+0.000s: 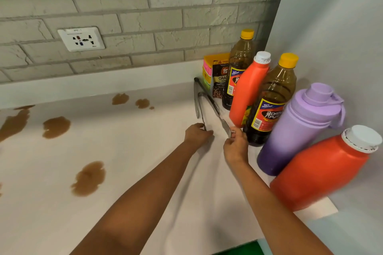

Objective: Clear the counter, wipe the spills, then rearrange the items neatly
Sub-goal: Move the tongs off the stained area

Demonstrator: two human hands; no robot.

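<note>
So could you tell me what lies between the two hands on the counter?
In the head view, only bare white counter lies between the left hand and the right hand; each grips one arm of the metal tongs, which spread apart toward them.

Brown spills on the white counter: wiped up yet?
No. Several brown spills lie on the white counter, while the left hand and right hand hold metal tongs.

Two bare forearms, left hand (198, 133), right hand (235, 147), sleeveless
</note>
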